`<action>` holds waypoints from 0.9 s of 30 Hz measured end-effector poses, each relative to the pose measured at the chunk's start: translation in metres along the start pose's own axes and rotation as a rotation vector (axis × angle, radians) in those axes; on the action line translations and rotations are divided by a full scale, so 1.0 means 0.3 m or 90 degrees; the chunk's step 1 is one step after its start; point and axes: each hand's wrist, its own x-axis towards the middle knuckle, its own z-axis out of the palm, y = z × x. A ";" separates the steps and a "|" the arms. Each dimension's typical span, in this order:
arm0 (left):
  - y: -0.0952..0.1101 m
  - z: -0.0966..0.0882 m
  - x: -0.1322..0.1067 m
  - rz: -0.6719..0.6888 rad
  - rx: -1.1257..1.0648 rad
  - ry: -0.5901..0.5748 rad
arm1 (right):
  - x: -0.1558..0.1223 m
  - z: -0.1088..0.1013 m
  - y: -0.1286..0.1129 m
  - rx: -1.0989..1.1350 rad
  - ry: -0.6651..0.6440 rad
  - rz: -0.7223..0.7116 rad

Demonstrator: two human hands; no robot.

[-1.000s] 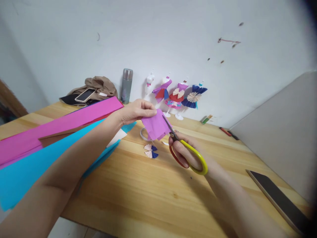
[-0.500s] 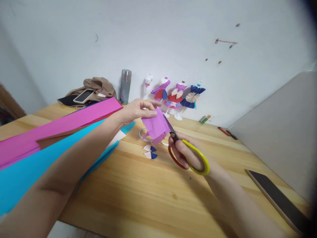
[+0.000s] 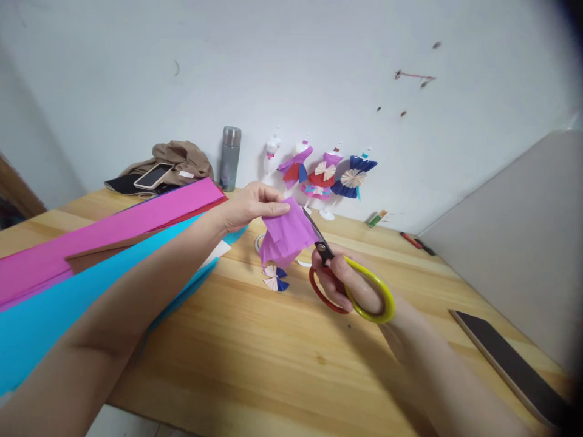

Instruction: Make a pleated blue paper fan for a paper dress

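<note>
My left hand pinches the top edge of a small purple crepe paper piece and holds it up above the wooden table. My right hand has its fingers through the red and yellow handles of the scissors. The blades lie along the paper's right edge, partly hidden behind it. A small cream and blue paper fan lies on the table just below the paper.
Long pink paper sheets and blue paper sheets cover the table's left. Several paper-dressed figurines, a grey flask, a brown cloth with a phone stand at the back. A dark tablet lies right.
The purple paper has tilted and dropped a little at its lower left. The scissors and my right hand have shifted slightly right, with the handles spread wider.
</note>
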 end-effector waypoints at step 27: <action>0.002 0.036 -0.005 -0.016 0.028 -0.017 | 0.000 -0.001 -0.004 0.108 -0.025 0.020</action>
